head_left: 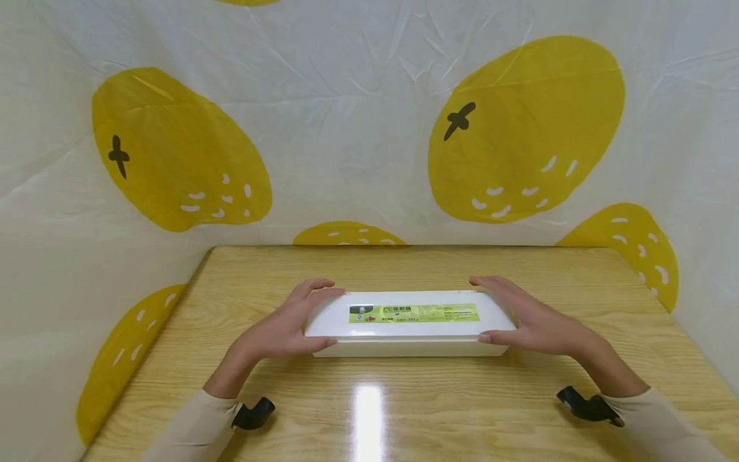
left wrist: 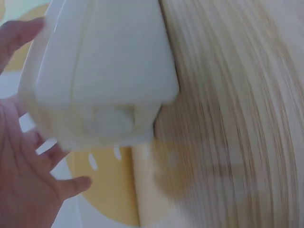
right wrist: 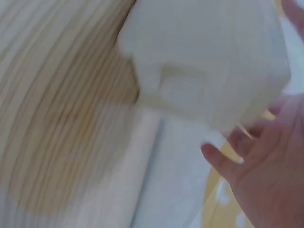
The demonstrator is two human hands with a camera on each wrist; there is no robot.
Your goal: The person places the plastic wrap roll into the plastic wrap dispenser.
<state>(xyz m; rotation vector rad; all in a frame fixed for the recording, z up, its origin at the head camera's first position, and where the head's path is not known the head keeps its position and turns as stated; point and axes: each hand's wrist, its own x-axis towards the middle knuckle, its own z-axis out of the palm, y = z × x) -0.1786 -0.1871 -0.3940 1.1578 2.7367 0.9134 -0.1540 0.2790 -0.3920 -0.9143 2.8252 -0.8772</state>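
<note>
A long white cling film box (head_left: 410,347) with a green and yellow label on its lid stands crosswise on the wooden table. My left hand (head_left: 283,326) grips its left end, thumb at the front edge and fingers toward the back. At the right end, my right hand (head_left: 543,325) holds it the same way. In the left wrist view, the box's end (left wrist: 114,121) has a recessed round part, and the little finger sticks out apart from it. A similar recess shows on the other end (right wrist: 183,90) in the right wrist view. The inside of the box is hidden.
The wooden table (head_left: 404,404) has its far edge against a white cloth (head_left: 346,147) printed with large yellow fruit shapes, which also hangs along both sides. Black curved pieces (head_left: 254,414) sit at both sleeve cuffs.
</note>
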